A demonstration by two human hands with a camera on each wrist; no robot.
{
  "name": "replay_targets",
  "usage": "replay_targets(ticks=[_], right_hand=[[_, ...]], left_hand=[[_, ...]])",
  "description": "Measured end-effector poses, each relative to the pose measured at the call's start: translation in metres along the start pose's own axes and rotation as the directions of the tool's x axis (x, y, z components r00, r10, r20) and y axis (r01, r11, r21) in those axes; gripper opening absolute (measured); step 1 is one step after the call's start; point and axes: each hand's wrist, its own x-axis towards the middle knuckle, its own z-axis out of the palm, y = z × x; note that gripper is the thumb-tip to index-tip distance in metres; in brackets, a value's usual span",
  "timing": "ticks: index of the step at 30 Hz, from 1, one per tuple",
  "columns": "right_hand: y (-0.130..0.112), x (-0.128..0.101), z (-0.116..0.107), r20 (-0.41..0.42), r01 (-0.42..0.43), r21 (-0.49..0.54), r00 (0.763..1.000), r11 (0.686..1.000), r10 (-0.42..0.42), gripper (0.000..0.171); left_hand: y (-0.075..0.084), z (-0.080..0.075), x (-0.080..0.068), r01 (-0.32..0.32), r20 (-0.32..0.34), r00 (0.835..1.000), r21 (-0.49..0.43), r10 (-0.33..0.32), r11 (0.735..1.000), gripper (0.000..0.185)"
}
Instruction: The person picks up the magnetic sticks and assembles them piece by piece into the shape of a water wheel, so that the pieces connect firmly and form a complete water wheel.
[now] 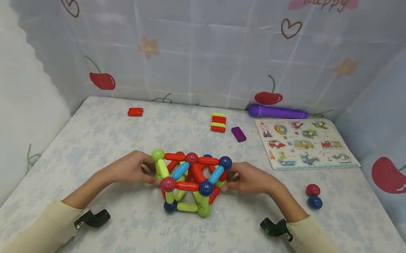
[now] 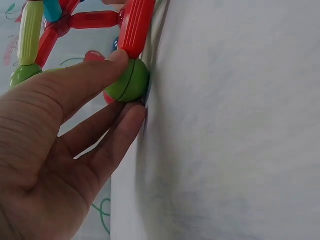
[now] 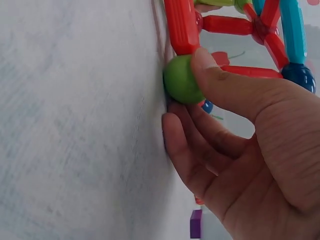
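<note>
At the middle of the table (image 1: pixel 231 247), between our left hand (image 1: pixel 131 167) and our right hand (image 1: pixel 248 179), we see the rod-and-ball frame (image 1: pixel 198 172). Our wrist views show what the head view largely hides: the left pinches one green ball (image 2: pixel 127 82), the right a second green ball (image 3: pixel 181 80). The frame looks glossy, its red, light-blue and yellow-green rods (image 1: pixel 180 170) joined by red, dark-blue and green balls (image 1: pixel 206 188). Beyond it lie loose rods (image 1: pixel 219 120), a purple block (image 1: pixel 239 134) and a picture board (image 1: pixel 306 145).
</note>
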Motion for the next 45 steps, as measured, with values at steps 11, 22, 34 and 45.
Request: replay_targets(ticks=[11,22,34,45], right_hand=[[0.02,0.008,0.002,-0.206,-0.094,0.055,0.973,0.994,0.104,0.017],[0.024,0.008,0.006,-0.27,-0.095,0.135,0.954,0.986,0.129,0.018],[0.022,0.011,0.006,-0.246,-0.09,0.122,0.962,0.988,0.118,0.018],[0.027,0.006,0.004,-0.195,-0.086,0.118,0.975,0.989,0.108,0.029]], left_hand=[[-0.013,-0.005,0.042,0.048,-0.022,0.999,-0.053,-0.049,0.997,0.022],[-0.017,0.0,0.048,0.043,-0.053,0.998,-0.069,-0.047,0.997,0.02],[-0.02,0.002,0.043,0.041,-0.074,0.996,-0.055,-0.045,0.998,0.019],[-0.025,0.004,0.047,0.044,-0.04,0.998,-0.093,-0.048,0.995,0.028]])
